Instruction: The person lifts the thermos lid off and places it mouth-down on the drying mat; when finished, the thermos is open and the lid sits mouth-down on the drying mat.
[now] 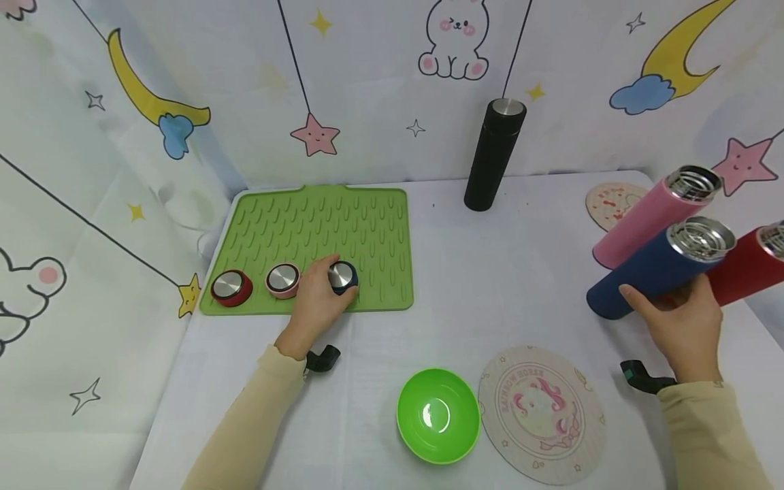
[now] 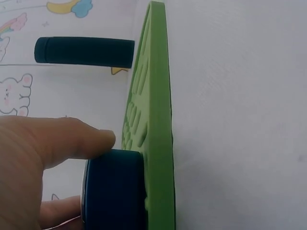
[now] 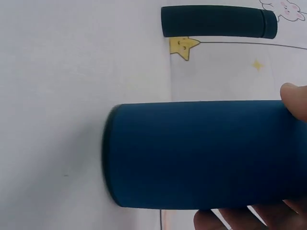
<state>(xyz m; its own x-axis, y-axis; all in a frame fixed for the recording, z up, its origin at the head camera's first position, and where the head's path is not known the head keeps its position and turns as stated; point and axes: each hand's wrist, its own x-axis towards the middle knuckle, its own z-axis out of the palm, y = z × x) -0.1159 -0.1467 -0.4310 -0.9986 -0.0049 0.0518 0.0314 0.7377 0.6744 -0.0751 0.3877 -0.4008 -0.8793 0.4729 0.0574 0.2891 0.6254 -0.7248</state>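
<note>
My left hand [image 1: 314, 299] pinches a dark blue bottle lid [image 1: 341, 275] with a steel top at the front of the green drying mat [image 1: 373, 224]. In the left wrist view the lid [image 2: 115, 189] sits against the mat, thumb and fingers on either side. To its left are a pink lid [image 1: 282, 280] and a red lid [image 1: 230, 288]. My right hand [image 1: 689, 330] grips a blue thermos bottle [image 1: 643, 275], whose steel mouth is uncovered. I cannot tell whether its base touches the table. A pink bottle [image 1: 643, 224] and a red bottle [image 1: 744, 272], also lidless, stand beside it.
A black bottle [image 1: 495, 156] with its lid on stands at the back. Near the front are a green bowl [image 1: 416, 442] and a round patterned placemat [image 1: 542, 415]. A smaller round mat [image 1: 612, 204] lies behind the pink bottle. Printed cloth hangs behind the table.
</note>
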